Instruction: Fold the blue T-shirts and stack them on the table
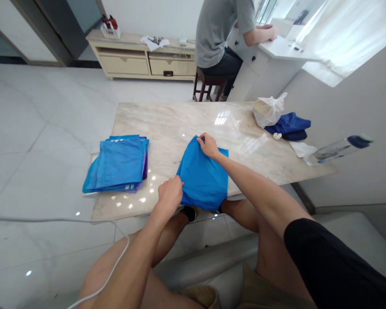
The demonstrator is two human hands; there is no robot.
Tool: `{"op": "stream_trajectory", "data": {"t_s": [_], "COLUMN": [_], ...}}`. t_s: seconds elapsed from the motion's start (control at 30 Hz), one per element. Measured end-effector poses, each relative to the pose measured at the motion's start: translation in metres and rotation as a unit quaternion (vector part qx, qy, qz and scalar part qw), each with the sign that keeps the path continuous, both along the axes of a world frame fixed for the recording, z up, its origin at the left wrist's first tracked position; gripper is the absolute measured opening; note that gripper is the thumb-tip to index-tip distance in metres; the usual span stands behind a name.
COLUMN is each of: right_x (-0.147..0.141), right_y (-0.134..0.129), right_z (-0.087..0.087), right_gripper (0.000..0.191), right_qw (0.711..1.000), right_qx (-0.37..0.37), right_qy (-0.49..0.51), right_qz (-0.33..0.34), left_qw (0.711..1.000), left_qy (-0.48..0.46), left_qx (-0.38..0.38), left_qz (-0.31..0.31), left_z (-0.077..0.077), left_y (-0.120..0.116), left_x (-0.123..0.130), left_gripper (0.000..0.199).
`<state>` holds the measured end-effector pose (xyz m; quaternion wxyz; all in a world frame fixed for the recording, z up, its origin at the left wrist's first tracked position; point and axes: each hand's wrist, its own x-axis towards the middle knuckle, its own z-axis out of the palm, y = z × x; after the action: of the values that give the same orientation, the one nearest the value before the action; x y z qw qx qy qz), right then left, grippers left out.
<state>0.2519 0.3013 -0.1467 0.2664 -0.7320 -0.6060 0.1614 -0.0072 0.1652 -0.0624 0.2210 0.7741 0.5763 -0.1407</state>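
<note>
A bright blue cloth (204, 178) lies partly on the marble table in front of me, its near edge hanging over the table's front edge. My left hand (171, 192) is closed on the cloth's left edge. Farther away, my right hand (208, 145) pinches the same cloth near its top corner. To the left, a stack of folded blue and purple cloths (120, 163) sits near the table's left edge, apart from both hands.
The marble table (157, 120) also bears a white plastic bag (268, 110), a dark blue cloth (288, 124), a tissue (303, 149) and a clear bottle (336, 150) at the right. A person sits beyond it on a stool. A white cable (119, 257) crosses near my left arm.
</note>
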Motion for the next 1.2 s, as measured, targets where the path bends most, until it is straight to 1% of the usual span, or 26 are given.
{"op": "stream_trajectory", "data": {"t_s": [0.1,0.17,0.23,0.3,0.37,0.43,0.5,0.57,0.6,0.67,0.73,0.8,0.83,0.9,1.0,1.1,1.2], "right_x": [0.002,0.003,0.005,0.011,0.022,0.039,0.056,0.07,0.075,0.082,0.084,0.084,0.083,0.082,0.08,0.079,0.079], "right_y": [0.017,0.029,0.04,0.048,0.051,0.05,0.041,0.027,0.019,0.003,-0.012,-0.023,-0.027,-0.035,-0.049,-0.069,-0.094], "right_z": [-0.002,-0.002,-0.001,0.002,0.009,0.017,0.026,0.033,0.036,0.039,0.04,0.044,0.047,0.057,0.076,0.09,0.087], "right_gripper": [0.02,0.02,0.02,0.022,0.024,0.024,0.028,0.035,0.038,0.038,0.034,0.034,0.036,0.039,0.042,0.035,0.03], "right_qw": [0.996,0.992,0.992,0.994,0.996,0.993,0.981,0.961,0.951,0.937,0.932,0.937,0.941,0.95,0.964,0.968,0.945], "right_qx": [-0.027,-0.048,-0.054,-0.051,-0.049,-0.074,-0.133,-0.204,-0.234,-0.266,-0.252,-0.203,-0.18,-0.161,-0.177,-0.213,-0.299], "right_qy": [0.049,0.05,0.034,0.012,-0.017,-0.055,-0.094,-0.127,-0.143,-0.191,-0.247,-0.285,-0.288,-0.263,-0.173,-0.061,0.031], "right_qz": [0.075,0.105,0.108,0.091,0.073,0.078,0.109,0.139,0.145,0.125,0.078,0.024,-0.002,-0.048,-0.093,-0.121,-0.13], "left_qw": [1.0,1.0,0.999,0.999,0.999,0.998,0.998,0.997,0.997,0.996,0.996,0.995,0.995,0.994,0.992,0.996,0.996], "left_qy": [0.012,0.023,0.033,0.044,0.051,0.057,0.065,0.073,0.077,0.085,0.092,0.096,0.096,0.087,0.057,0.006,-0.033], "left_qx": [-0.002,-0.004,-0.005,-0.005,-0.002,0.002,0.005,0.007,0.009,0.013,0.017,0.022,0.031,0.068,0.113,0.086,0.049], "left_qz": [-0.003,-0.003,-0.002,-0.001,-0.001,-0.002,-0.001,-0.001,-0.002,-0.006,-0.012,-0.017,-0.018,-0.019,-0.007,0.032,0.061], "left_z": [-0.004,-0.007,-0.01,-0.012,-0.013,-0.012,-0.01,-0.009,-0.009,-0.01,-0.01,-0.011,-0.01,-0.01,-0.013,-0.02,-0.028], "left_y": [0.002,0.004,0.006,0.008,0.011,0.012,0.013,0.013,0.014,0.015,0.015,0.016,0.016,0.015,0.016,0.021,0.024], "left_x": [-0.004,-0.005,-0.006,-0.006,-0.005,-0.003,-0.001,0.0,0.0,0.0,0.001,0.004,0.006,0.012,0.021,0.025,0.026], "left_gripper": [0.038,0.038,0.038,0.038,0.039,0.041,0.044,0.046,0.047,0.048,0.049,0.048,0.047,0.043,0.042,0.043,0.032]}}
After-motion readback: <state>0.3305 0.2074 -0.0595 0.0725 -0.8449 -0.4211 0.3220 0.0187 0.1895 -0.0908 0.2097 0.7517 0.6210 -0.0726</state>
